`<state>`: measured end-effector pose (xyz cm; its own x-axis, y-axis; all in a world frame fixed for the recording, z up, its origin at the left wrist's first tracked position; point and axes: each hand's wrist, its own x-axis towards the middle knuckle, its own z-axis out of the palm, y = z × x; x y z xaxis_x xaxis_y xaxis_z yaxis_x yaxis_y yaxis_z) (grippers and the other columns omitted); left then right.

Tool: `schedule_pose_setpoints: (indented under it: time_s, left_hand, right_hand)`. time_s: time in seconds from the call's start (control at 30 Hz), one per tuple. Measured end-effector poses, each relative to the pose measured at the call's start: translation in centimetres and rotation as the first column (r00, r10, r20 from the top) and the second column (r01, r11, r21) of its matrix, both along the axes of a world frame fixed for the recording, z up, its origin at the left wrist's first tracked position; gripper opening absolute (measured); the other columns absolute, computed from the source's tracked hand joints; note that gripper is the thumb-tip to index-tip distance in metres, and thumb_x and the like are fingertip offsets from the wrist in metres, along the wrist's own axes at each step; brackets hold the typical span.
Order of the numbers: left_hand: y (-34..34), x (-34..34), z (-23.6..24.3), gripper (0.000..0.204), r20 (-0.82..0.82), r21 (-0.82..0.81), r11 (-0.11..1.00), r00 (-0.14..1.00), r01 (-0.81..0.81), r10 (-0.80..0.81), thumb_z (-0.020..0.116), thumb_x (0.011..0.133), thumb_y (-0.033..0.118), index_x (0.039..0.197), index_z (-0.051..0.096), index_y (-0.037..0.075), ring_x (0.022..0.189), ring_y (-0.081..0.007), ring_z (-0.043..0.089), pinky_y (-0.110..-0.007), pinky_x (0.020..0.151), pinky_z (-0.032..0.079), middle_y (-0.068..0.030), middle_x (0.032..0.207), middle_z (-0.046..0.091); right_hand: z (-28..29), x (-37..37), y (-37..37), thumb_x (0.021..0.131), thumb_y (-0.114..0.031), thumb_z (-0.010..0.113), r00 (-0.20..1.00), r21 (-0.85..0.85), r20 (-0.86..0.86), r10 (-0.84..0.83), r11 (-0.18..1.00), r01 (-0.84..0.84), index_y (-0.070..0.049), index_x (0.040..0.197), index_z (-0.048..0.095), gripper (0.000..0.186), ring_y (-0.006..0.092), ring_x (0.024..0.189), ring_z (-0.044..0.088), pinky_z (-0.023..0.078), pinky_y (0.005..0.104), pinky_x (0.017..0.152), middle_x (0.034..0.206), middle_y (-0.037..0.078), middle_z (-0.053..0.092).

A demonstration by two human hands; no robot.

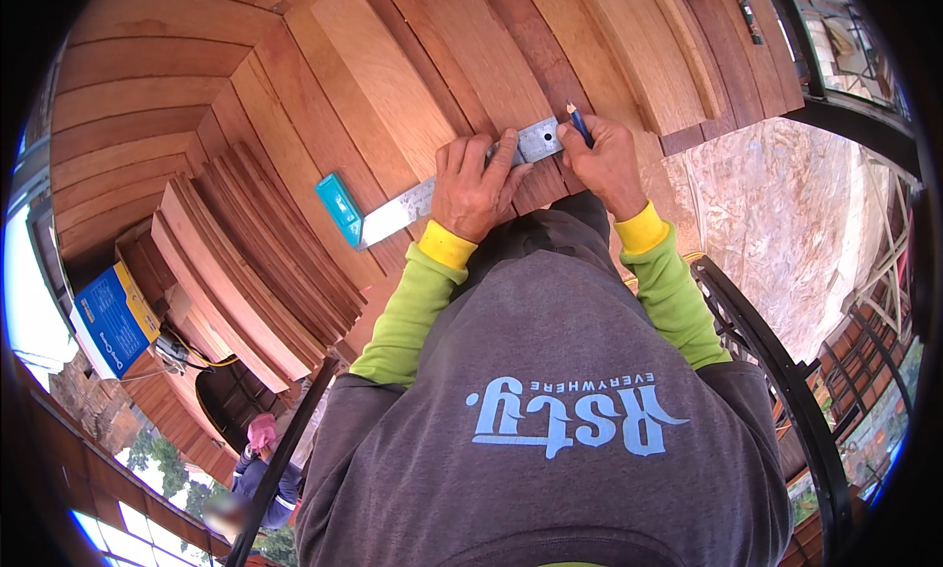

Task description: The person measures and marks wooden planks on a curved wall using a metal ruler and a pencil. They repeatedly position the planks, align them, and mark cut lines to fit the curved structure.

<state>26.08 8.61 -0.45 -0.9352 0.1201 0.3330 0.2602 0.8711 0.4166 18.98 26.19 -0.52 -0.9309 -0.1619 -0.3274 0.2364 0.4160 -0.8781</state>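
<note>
My left hand (476,186) presses flat on a steel try square (403,210) with a turquoise handle (340,209), which lies across a reddish wooden plank (462,76). My right hand (607,162) grips a blue pencil (579,123), tip up near the far end of the square's blade (538,140). Both hands rest on the plank just in front of my chest, with yellow cuffs and green sleeves behind them.
Stacks of reddish wooden boards (246,263) lie to the left and all around. A blue box (113,317) sits at far left. A black metal railing (776,371) curves at right. Another person in a pink cap (260,434) is at lower left.
</note>
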Motion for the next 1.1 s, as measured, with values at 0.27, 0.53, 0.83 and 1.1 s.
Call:
schedule_pose_setpoints:
  time_s: [0.27,0.53,0.83,1.1]
  left_hand:
    - [-0.06,-0.03,0.04,0.050,0.000,-0.005,1.000,1.000,0.006,-0.006,0.078,0.070,0.024,0.115,0.065,0.005,0.086,-0.0253,0.053,-0.038,0.077,0.042,-0.0087,0.093,0.057]
    - [-0.06,0.03,-0.07,0.050,0.012,0.003,1.000,1.000,0.008,-0.008,0.078,0.070,0.023,0.115,0.065,0.005,0.086,-0.0253,0.054,-0.038,0.078,0.042,-0.0087,0.095,0.058]
    - [0.08,0.01,0.11,0.048,0.026,0.022,1.000,1.000,-0.005,0.005,0.077,0.072,0.023,0.116,0.065,0.007,0.087,-0.0252,0.054,-0.038,0.078,0.041,-0.0083,0.095,0.058]
    - [-0.04,-0.09,0.04,0.046,0.025,0.028,0.999,0.999,0.020,-0.021,0.076,0.073,0.022,0.116,0.066,0.010,0.086,-0.0259,0.054,-0.038,0.077,0.041,-0.0079,0.092,0.057]
  right_hand:
    - [0.34,0.02,0.08,0.083,-0.011,0.063,1.000,-0.002,0.003,0.002,1.000,-0.002,0.005,0.076,0.065,0.018,0.0121,0.052,0.050,0.042,0.0328,0.050,0.055,0.013,0.053]
    - [0.23,0.15,0.05,0.083,-0.011,0.064,1.000,-0.012,0.000,-0.015,1.000,0.015,0.005,0.075,0.064,0.018,0.0120,0.052,0.049,0.042,0.0325,0.050,0.055,0.011,0.053]
    - [0.39,-0.11,0.02,0.083,-0.011,0.063,1.000,0.002,0.015,-0.004,1.000,0.004,0.005,0.074,0.064,0.018,0.0108,0.051,0.047,0.040,0.0323,0.048,0.053,0.010,0.051]
    - [0.44,-0.17,0.08,0.083,-0.011,0.063,0.999,-0.017,0.035,-0.005,1.000,0.005,0.004,0.076,0.066,0.017,0.0095,0.052,0.048,0.041,0.0313,0.048,0.053,0.008,0.052]
